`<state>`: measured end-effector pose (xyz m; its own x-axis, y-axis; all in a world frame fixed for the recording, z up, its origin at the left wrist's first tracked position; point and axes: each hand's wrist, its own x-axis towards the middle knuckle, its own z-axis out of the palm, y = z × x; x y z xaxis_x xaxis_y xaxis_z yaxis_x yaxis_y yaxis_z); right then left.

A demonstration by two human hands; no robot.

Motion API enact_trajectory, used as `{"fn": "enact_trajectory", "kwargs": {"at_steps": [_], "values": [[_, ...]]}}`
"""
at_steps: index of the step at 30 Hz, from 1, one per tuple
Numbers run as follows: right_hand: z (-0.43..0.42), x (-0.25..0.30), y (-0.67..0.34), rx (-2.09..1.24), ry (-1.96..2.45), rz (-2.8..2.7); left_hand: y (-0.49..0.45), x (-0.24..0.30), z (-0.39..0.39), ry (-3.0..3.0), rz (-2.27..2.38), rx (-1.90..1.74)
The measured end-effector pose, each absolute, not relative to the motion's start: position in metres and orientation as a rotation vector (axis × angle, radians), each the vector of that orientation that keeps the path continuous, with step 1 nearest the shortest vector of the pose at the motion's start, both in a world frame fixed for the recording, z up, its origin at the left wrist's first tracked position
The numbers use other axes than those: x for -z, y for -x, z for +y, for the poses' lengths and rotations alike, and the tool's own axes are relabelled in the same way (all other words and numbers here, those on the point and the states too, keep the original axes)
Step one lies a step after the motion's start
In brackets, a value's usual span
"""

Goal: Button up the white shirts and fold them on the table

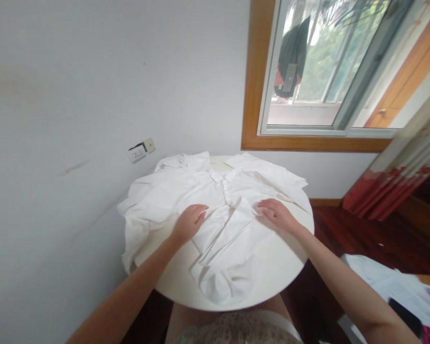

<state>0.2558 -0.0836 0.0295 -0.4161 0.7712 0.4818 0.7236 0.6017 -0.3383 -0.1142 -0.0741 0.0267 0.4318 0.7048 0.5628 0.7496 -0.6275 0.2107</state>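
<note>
Under both palms one white shirt (215, 215) is lying spread across one round white table (282, 267), its collar beyond the fingertips. Left hand (189, 222) and right hand (277, 215) are pressing flat, fingers together, gripping nothing. Beyond the left hand one wall socket (141, 150) is sitting; beyond the right, one window (318, 71), a red curtain (397, 177) farther right.

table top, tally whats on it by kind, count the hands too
white shirt: 1
hands: 2, left hand and right hand, both flat on the shirt
total: 3
</note>
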Motion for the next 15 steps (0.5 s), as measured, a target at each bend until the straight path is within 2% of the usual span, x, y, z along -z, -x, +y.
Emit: {"fn": "enact_trajectory", "kwargs": {"at_steps": [7,15], "values": [[-0.147,-0.026,-0.262,-0.062,1.169,-2.443,0.136,-0.036,-0.160,2.864,-1.154,0.751],[-0.146,-0.015,-0.245,0.077,1.334,-2.400,0.138,-0.016,-0.163,2.863,-1.207,0.734]]}}
